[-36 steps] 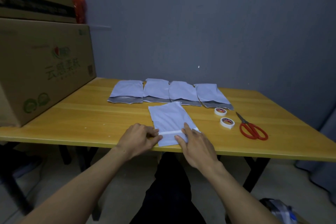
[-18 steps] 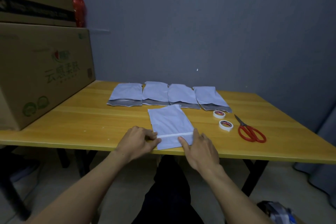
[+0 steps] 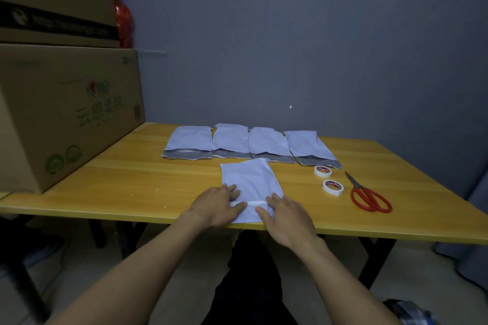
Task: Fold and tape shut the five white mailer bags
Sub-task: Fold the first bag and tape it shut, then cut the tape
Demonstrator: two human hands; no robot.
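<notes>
From the head camera, a white plastic mailer bag point(image 3: 250, 182) lies flat at the near edge of the yellow wooden table point(image 3: 132, 182), directly before the person. The left hand point(image 3: 216, 207) rests on the bag's lower left side, fingers spread fairly flat and gripping nothing. The right hand point(image 3: 286, 216) presses the lower right corner, fingers straight. Between the two hands a white strip point(image 3: 254, 203) runs across the bag. Farther back, four more white mailer bags point(image 3: 230, 138) lie side by side, grey flaps open. Two small white tape rolls point(image 3: 332, 187) sit right of the near bag, beside red-handled scissors point(image 3: 369, 198). A large brown cardboard box point(image 3: 66, 113) stands at the left.
</notes>
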